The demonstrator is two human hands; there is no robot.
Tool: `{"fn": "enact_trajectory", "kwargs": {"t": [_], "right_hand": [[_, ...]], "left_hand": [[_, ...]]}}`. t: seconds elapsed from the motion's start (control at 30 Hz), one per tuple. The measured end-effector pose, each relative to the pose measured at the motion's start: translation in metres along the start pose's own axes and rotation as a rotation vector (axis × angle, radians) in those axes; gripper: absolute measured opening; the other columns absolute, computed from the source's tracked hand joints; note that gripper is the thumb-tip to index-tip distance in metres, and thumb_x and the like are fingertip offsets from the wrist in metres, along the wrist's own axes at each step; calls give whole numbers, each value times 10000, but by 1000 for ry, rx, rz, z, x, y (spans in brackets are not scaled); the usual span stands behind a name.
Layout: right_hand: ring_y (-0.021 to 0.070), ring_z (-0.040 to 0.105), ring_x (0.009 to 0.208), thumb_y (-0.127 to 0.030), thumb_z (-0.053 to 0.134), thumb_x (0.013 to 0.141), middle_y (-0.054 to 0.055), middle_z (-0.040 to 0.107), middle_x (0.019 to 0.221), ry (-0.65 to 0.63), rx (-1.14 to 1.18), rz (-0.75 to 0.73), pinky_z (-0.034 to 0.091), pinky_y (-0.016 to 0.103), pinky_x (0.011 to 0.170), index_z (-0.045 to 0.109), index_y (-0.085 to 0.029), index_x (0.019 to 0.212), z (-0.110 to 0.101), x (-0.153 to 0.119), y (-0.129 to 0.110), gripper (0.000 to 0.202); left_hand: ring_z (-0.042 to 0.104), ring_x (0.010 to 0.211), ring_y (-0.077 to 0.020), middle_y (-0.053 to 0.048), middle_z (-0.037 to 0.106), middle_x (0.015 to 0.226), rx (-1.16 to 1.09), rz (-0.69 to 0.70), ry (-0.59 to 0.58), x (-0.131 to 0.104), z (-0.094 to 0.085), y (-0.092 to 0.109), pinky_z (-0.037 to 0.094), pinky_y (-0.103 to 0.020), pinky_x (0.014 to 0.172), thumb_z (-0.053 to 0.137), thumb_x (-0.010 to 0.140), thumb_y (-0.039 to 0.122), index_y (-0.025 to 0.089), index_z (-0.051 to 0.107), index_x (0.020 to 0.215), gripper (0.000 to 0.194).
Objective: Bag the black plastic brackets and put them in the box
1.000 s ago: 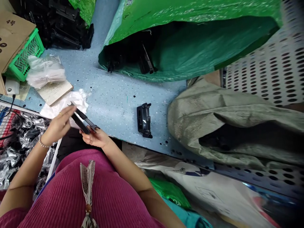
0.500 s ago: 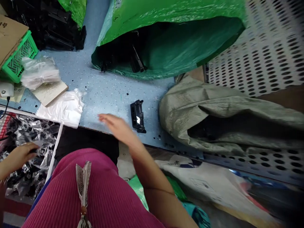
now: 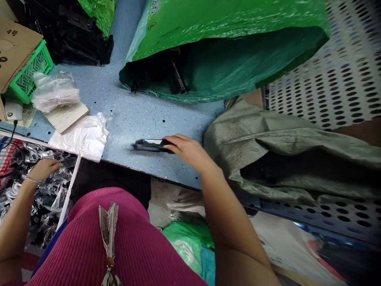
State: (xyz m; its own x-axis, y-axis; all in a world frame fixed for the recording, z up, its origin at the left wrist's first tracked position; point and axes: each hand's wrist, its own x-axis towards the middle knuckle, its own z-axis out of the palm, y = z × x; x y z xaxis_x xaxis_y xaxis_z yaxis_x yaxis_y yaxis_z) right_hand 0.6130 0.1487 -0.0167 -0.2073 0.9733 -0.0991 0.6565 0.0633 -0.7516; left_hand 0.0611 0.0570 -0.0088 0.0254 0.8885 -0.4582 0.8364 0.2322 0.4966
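A black plastic part [image 3: 149,145] lies across the front of the blue speckled table [image 3: 127,115], slightly blurred. My right hand [image 3: 189,151] grips its right end between thumb and fingers. At the left, my left hand [image 3: 44,170] hovers over a bin of black parts in clear wrapping [image 3: 47,198]; its fingers are close together, and whether anything is between them is too small to tell. Between the hands, a stack of clear plastic bags [image 3: 86,137] rests at the table's front edge.
A green sack [image 3: 232,24] with black parts in its mouth stands behind. On the right lies a grey-green sack [image 3: 238,131]. Back left are a heap of black parts [image 3: 77,35], a green basket [image 3: 32,71], a cardboard box [image 3: 14,43] and bundled bags [image 3: 56,93].
My right hand has moved right and taken hold of the black part, which has turned from upright to sideways and shifted left. My left hand has moved a little up and right over the bin.
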Motion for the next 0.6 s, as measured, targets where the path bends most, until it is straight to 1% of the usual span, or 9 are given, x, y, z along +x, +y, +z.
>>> {"fn": "enact_trajectory", "kwargs": {"t": [0.03,0.07,0.13,0.2,0.23,0.3,0.37,0.5,0.6], "right_hand": [[297,708,963,-341,732,841,68,747,997,-9,71,28,527,516,965,777,-276,990,13,-1,-10,169],[272,715,909,-388,713,866,58,750,940,-21,170,57,556,477,909,771,-262,988,29,-2,-21,184],[226,723,794,-487,656,908,43,754,860,-61,378,114,592,406,778,755,-231,1003,61,-1,-43,290],[208,727,728,-563,712,854,41,752,813,-83,676,203,595,368,713,738,-198,962,90,1,-63,381],[206,733,718,-587,755,811,40,750,802,-92,810,239,595,357,703,728,-190,941,101,1,-72,419],[214,752,739,-604,818,749,37,754,810,-106,1008,281,597,347,711,709,-190,922,115,2,-89,461],[226,768,792,-602,831,747,36,760,832,-118,1129,288,602,348,736,694,-202,919,123,2,-105,457],[238,764,915,-588,825,769,36,758,873,-204,1312,262,604,367,816,677,-219,908,140,10,-134,421],[233,737,975,-566,821,772,40,751,887,-250,1381,261,595,353,827,666,-214,888,165,24,-150,403]], "left_hand": [[658,664,-212,-46,721,704,-18,88,37,5,10,28,528,-327,728,592,878,527,235,752,750,357],[686,795,-223,-72,767,891,-43,214,143,10,22,57,542,-344,818,556,937,493,235,781,908,344],[674,1007,-272,-143,738,1139,-2,387,361,23,48,108,534,-412,948,586,953,412,199,761,1056,295],[646,1035,-299,-178,707,1126,47,434,458,39,67,140,534,-450,935,610,938,300,172,745,982,192],[641,1001,-292,-170,698,1065,41,427,469,48,71,147,538,-442,898,615,926,254,172,729,905,142],[629,875,-240,-108,662,910,-56,390,438,64,70,147,534,-384,807,655,890,223,185,665,756,140],[594,747,-180,-41,614,795,-230,331,359,74,60,138,508,-325,724,737,830,284,189,610,687,213],[564,609,-137,0,615,687,-581,175,147,76,38,125,465,-282,607,737,790,374,180,642,759,218],[659,723,-173,-39,698,794,-582,230,217,63,29,125,536,-313,690,679,800,269,180,638,839,105]]}}
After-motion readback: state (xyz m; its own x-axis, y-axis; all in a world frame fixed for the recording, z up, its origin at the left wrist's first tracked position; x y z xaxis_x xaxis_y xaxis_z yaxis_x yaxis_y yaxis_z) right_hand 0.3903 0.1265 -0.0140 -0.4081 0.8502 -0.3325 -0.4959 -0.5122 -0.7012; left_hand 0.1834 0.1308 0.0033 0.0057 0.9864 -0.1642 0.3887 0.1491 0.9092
